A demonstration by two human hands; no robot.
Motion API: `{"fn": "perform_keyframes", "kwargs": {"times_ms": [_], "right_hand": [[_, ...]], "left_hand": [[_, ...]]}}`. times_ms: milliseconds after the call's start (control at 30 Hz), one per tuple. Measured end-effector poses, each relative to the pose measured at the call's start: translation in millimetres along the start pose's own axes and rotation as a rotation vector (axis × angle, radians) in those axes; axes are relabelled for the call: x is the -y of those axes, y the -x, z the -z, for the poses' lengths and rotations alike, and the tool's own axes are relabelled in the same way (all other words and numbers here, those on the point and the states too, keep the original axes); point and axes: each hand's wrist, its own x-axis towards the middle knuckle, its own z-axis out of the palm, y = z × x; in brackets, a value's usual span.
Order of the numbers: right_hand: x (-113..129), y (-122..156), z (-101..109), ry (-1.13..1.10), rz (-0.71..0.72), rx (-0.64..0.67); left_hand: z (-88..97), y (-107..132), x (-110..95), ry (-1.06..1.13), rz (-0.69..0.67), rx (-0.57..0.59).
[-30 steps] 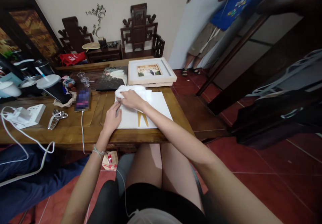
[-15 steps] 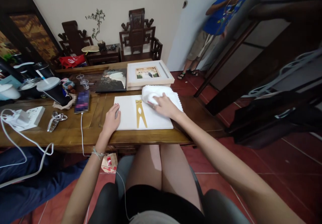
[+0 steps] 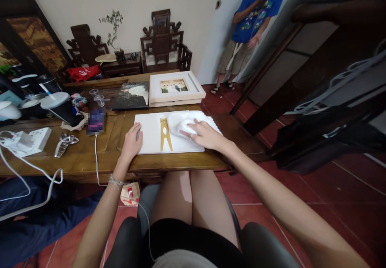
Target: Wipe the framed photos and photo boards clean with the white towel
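Observation:
A white flat board [image 3: 147, 133] lies on the wooden table before me, with a gold cutout shaped like a slim figure with two legs [image 3: 164, 129] on it. My left hand [image 3: 132, 139] rests along the board's left edge, fingers stretched out and thumb near the rim. Bunched under my right hand [image 3: 208, 134] is a white cloth [image 3: 183, 120], its fingers pressing it onto the right part of the board. The cloth spreads past the board's right side and hides that corner.
Behind the board are a framed photo [image 3: 196, 87] and a dark picture panel [image 3: 132, 95]. To the left lie a phone [image 3: 95, 121] on a cable, a clear hair claw [image 3: 64, 144], a power strip [image 3: 40, 139] and a lidded cup [image 3: 58, 105]. A person [image 3: 250, 31] stands by the wall.
My right hand has slid the cloth slightly down and toward me over the board. My left hand stays at the left edge. The standing person has lowered one hand.

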Motion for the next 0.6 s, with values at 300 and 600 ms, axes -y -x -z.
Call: {"fn": "perform_keyframes", "kwargs": {"times_ms": [300, 600], "right_hand": [[-7, -55, -17, 0.087, -0.043, -0.077], [39, 78, 17, 0.015, 0.047, 0.170]], "left_hand": [[1.7, 1, 1, 0.014, 0.013, 0.000], [-0.1, 1, -2, 0.010, 0.006, -0.002]]}}
